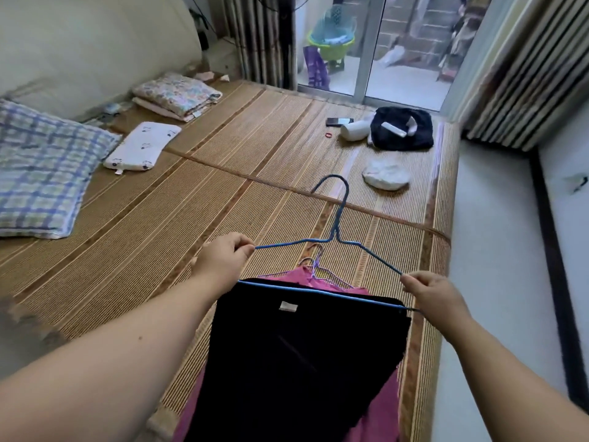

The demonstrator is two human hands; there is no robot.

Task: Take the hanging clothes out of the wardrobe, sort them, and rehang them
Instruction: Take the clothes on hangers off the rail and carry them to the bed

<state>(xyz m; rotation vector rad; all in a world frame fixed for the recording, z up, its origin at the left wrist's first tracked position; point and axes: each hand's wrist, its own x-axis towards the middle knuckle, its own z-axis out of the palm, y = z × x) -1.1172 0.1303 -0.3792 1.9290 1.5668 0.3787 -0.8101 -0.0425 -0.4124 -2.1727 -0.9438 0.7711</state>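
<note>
A blue wire hanger (338,218) is held out over the bed, its hook pointing away from me. My left hand (223,260) pinches its left shoulder and my right hand (433,295) pinches its right end. A black garment (299,362) hangs folded over the hanger's bottom bar. Under it on the bamboo mat (197,199) lies a pink garment (379,419) with other thin hangers (315,266) on top.
On the mat lie a checked pillow (41,167), a small white pillow (140,145), a folded floral quilt (175,94), a dark garment pile (403,127), a white bottle (355,130), a phone (338,121) and a white bundle (385,175). A glass door (376,46) stands beyond, with a ledge at right.
</note>
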